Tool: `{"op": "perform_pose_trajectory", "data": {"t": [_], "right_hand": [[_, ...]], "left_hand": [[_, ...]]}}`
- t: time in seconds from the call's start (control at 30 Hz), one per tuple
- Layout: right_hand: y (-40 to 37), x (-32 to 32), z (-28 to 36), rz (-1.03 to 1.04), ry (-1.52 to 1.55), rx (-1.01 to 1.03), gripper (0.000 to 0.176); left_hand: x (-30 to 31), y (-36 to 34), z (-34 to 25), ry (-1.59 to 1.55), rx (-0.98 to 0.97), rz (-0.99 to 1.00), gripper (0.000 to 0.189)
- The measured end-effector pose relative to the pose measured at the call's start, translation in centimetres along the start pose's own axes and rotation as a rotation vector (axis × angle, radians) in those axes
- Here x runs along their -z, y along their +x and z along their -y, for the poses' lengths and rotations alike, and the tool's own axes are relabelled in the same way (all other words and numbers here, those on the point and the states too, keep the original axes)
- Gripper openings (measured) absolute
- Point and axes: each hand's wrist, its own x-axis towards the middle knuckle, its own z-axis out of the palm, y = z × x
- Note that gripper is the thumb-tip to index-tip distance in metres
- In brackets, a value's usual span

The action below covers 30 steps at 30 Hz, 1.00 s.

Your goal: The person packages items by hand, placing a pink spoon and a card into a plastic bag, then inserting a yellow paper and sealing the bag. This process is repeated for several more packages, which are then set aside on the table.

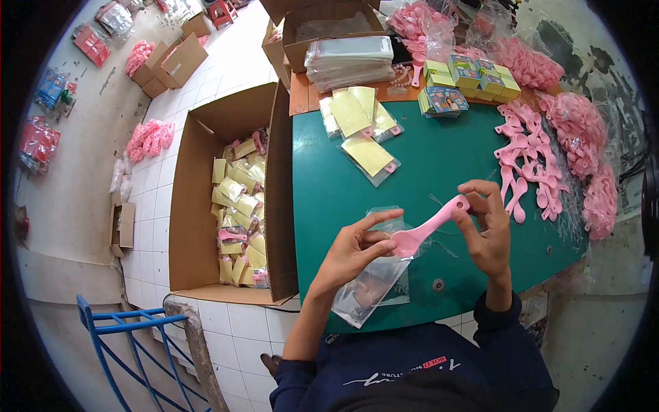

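A pink plastic spoon (434,225) is held slantwise between both hands over the green tabletop. My left hand (351,253) pinches it at the bowl end, with the index finger stretched out. Thumb and fingers of my right hand (486,230) grip the handle end, close to its small hole. Below my left hand lie clear plastic bags (371,294) near the table's front edge. Farther back, packed bags with yellow cards (369,156) rest on the table. A heap of loose pink spoons (528,154) lies to the right of my right hand.
Left of the green table (322,206) stands a large cardboard box (192,206) holding many packed bags. Along the back are a stack of clear bags (349,58), card stacks (473,79) and bundled pink spoons (573,130). A blue metal frame (137,323) stands at lower left.
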Motion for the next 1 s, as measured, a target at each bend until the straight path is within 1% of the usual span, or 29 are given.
{"op": "perform_pose_trajectory", "data": {"t": [0.07, 0.1, 0.17, 0.2, 0.27, 0.4, 0.5, 0.6, 0.7, 0.8, 0.9, 0.97, 1.0], "right_hand": [[0.2, 0.0, 0.1, -0.008, -0.047, 0.076, 0.028], [0.3, 0.0, 0.1, -0.011, -0.069, 0.112, 0.028], [0.3, -0.1, -0.3, -0.110, 0.052, 0.079, 0.028], [0.3, -0.2, -0.5, -0.161, 0.113, 0.062, 0.028], [0.2, -0.1, -0.5, -0.199, 0.109, 0.063, 0.026], [0.4, 0.3, -0.7, -0.214, 0.201, 0.090, 0.024], [0.6, 0.6, -0.6, -0.129, 0.022, 0.071, 0.023], [0.7, 0.8, -0.5, -0.111, -0.063, 0.098, 0.022], [0.3, 0.6, -0.9, -0.287, 0.132, 0.041, 0.022], [0.1, 0.6, -0.7, -0.287, 0.187, 0.062, 0.020], [0.4, 0.6, -0.3, -0.155, -0.046, 0.099, 0.020], [0.4, 0.6, -0.6, -0.157, -0.097, 0.089, 0.020], [0.4, 0.5, -0.9, -0.157, -0.122, 0.083, 0.020]], "left_hand": [[-0.2, 0.3, 0.3, 0.102, 0.002, -0.055, 0.040], [-0.2, 0.5, 0.2, 0.142, 0.033, -0.048, 0.037], [-0.1, 0.8, -0.2, 0.223, 0.095, -0.036, 0.030], [0.0, 0.8, -0.2, 0.188, 0.072, -0.040, 0.027], [0.1, 1.0, -0.1, 0.120, 0.022, -0.045, 0.022], [0.5, 1.3, -0.5, 0.080, 0.060, -0.073, 0.020], [0.9, 1.3, -0.1, 0.076, 0.060, -0.058, 0.021], [0.7, 1.5, -0.1, 0.071, 0.049, -0.070, 0.020], [0.0, 1.6, 0.1, 0.053, 0.044, -0.113, 0.017], [-0.3, 1.5, 0.1, 0.069, 0.050, -0.138, 0.016], [0.0, 1.4, 0.6, 0.113, 0.054, -0.121, 0.016], [0.2, 1.3, 0.9, 0.112, 0.053, -0.102, 0.018], [-0.1, 1.2, 0.9, 0.085, 0.052, -0.128, 0.017]]}}
